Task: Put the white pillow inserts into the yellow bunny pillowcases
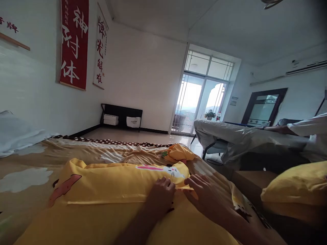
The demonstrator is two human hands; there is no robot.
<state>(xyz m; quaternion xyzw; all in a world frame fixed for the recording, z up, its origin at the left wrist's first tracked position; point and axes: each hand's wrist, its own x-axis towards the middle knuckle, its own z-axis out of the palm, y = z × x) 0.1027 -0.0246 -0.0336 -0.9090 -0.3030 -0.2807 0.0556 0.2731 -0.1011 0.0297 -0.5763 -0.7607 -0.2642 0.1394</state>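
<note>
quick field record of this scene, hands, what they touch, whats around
left hand: fingers curled, pressing down on the yellow pillowcase
right hand: fingers spread, flat on the same pillowcase, at a small fold near its far edge
hands: close together, whether touching cannot be told
pillowcase print: pink and white cartoon animal by the far edge
surface: bed with tan patterned sheet
nearby: crumpled yellow cloth beyond the hands; second yellow pillow at right
background: red banner on left wall, glass balcony door
</note>
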